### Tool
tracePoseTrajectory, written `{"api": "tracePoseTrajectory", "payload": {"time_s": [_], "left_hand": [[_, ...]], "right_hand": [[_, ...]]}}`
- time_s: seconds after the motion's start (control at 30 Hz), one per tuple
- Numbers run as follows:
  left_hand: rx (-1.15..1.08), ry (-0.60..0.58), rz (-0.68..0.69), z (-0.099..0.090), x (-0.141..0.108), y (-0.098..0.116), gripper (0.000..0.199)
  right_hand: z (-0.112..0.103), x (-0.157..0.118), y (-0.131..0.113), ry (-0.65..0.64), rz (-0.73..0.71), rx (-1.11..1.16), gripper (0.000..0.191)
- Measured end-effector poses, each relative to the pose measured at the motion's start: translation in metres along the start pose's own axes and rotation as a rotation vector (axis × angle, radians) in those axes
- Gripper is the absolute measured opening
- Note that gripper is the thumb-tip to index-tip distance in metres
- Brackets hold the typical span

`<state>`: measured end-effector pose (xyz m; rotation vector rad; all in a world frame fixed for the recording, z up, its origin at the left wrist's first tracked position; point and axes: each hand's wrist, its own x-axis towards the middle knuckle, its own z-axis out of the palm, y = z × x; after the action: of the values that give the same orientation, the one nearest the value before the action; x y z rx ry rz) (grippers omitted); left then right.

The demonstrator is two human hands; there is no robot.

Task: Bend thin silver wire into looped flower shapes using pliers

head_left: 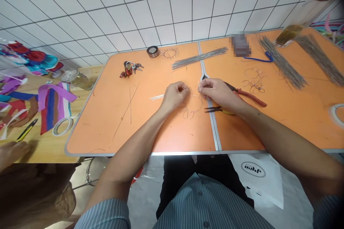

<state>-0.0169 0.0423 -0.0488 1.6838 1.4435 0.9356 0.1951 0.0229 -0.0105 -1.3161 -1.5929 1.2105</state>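
One round ring of thin silvery wire (193,111), small loops along its near edge, is above the orange rectangular table (172,136), between two bare hands. The left hand's (174,96) grip and the right hand's (215,91) grip are each closed to a fingertip pinch on the ring's fine wire. Right of the ring lie two pliers: one red-handled pair (251,97) and one black-nosed, yellow-handled pair (215,109). Three grey straight-wire bundles lie out: one beyond the ring (199,58), two farther right of it. One black tape roll (153,52) and one metal key bunch (131,68) lie beyond it, leftward.
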Motion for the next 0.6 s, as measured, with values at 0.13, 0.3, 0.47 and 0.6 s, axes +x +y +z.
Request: {"api": "tracePoseTrajectory", "payload": {"time_s": [0.13, 0.3, 0.47, 0.6], "left_hand": [[-0.385, -0.057, -0.085, -0.008, -0.006, 0.008, 0.014], [-0.510, -0.044, -0.160, -0.014, -0.012, 0.026, 0.016], [-0.547, -0.040, -0.195, -0.016, -0.014, 0.032, 0.018], [-0.551, -0.027, -0.195, -0.014, -0.016, 0.034, 0.016]], "right_hand": [[-0.002, -0.002, -0.001, -0.061, 0.008, -0.094, 0.007], [-0.002, -0.005, -0.004, -0.219, 0.137, 0.057, 0.018], [-0.006, -0.007, -0.009, -0.190, 0.120, 0.163, 0.021], [-0.010, -0.010, -0.016, -0.252, 0.140, 0.095, 0.021]]}}
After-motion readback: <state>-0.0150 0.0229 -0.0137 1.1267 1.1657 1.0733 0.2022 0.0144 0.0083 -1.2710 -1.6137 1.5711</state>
